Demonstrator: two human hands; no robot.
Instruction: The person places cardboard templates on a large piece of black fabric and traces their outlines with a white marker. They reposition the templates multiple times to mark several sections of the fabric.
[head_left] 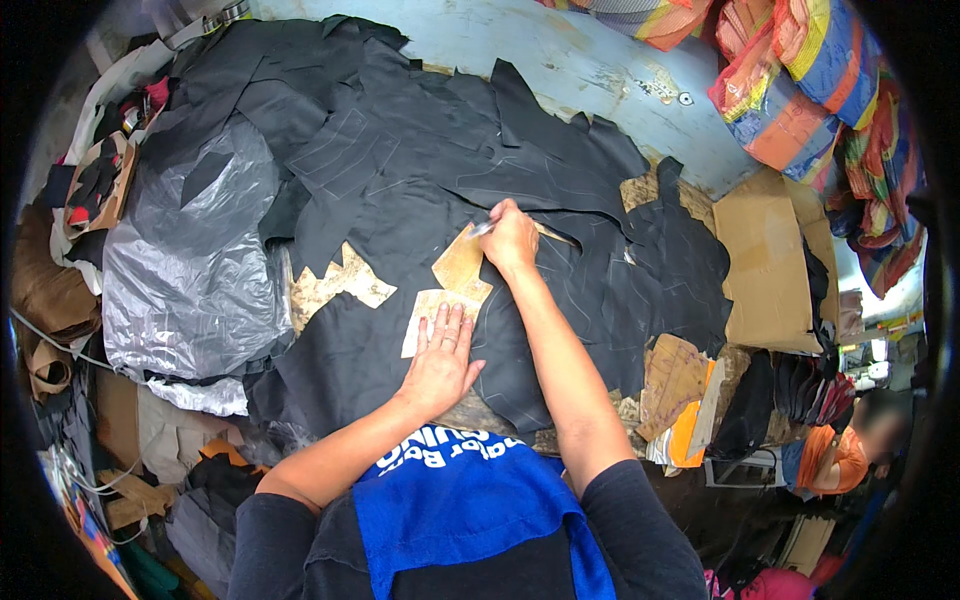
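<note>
A large black leather-like sheet (350, 205) covers the table, with thin pale outlines drawn on it. On it lies a tan, irregular pattern template (459, 263), worn and stained. My left hand (440, 365) is open and flat on the template's lower part, pressing it against the black sheet. Near the template's top edge, my right hand (510, 238) is closed around a slim silver pen (484, 228). Its tip points left, and whether it touches the sheet I cannot tell. Just right of this hand runs a cut opening in the sheet.
Clear plastic sheeting (190, 290) lies at left. More tan templates (672, 385) are stacked at the right edge. A cardboard box (765, 265) stands beyond, below striped woven bags (785, 120). A person in an orange top (832, 460) sits at far right.
</note>
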